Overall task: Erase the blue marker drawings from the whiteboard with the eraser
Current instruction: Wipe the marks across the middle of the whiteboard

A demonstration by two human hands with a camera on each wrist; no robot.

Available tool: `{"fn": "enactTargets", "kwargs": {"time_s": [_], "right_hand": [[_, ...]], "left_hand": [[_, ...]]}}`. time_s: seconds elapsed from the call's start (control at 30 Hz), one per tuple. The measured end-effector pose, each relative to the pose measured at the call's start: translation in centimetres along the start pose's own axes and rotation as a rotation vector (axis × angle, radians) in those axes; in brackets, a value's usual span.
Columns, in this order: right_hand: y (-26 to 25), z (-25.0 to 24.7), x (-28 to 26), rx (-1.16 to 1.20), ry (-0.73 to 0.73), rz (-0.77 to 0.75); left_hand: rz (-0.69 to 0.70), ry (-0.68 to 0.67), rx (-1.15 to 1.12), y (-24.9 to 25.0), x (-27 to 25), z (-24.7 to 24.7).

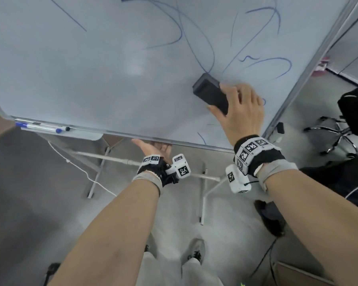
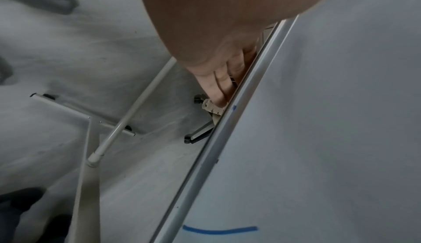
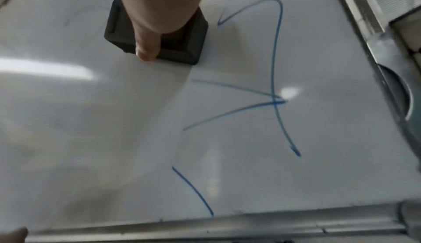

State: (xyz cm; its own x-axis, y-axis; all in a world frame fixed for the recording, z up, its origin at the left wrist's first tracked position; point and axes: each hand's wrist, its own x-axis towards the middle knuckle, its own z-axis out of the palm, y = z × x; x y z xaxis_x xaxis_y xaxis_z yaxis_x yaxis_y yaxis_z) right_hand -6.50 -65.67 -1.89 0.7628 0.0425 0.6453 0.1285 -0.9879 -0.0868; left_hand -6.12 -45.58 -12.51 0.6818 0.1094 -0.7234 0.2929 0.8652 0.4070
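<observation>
Left hand (image 1: 153,146) sits nearest, fingers (image 2: 224,84) straight and together, hooked up behind the silver bottom frame rail (image 1: 132,137) of the large white whiteboard (image 1: 91,69), palm up; nothing is gripped in it. Right hand (image 1: 241,108) is higher on the board face, thumb on one long side and fingers on the other, clamped on the black rectangular plastic eraser (image 1: 210,92), which lies flat on the board at lower right. Blue marker lines (image 1: 207,48) loop above and right of the eraser; a short blue stroke (image 1: 202,138) sits by the bottom rail. Blue-capped markers (image 1: 41,126) lie on the tray at far left. Black swivel chair (image 1: 343,124) stands right of the board.
</observation>
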Motion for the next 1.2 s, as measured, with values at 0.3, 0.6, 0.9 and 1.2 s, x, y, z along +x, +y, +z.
{"fn": "enactTargets", "kwargs": {"time_s": [0.3,0.6,0.9,1.2], "right_hand": [[1.4,4.5,-7.9,-0.041,-0.317,-0.194],[3.7,1.7,-5.9,0.005,-0.229,-0.161],[7.6,-0.2,-4.2,0.008,-0.105,-0.183],[8.9,-0.5,-7.8,-0.065,-0.362,-0.268]], "left_hand": [[-0.007,-0.043,0.039,-3.8,0.3,1.2],[0.03,0.078,0.137,-5.8,-1.1,2.7],[0.053,-0.013,0.115,-10.5,-2.3,4.2],[-0.021,0.202,0.337,-10.0,-2.5,4.9]]}}
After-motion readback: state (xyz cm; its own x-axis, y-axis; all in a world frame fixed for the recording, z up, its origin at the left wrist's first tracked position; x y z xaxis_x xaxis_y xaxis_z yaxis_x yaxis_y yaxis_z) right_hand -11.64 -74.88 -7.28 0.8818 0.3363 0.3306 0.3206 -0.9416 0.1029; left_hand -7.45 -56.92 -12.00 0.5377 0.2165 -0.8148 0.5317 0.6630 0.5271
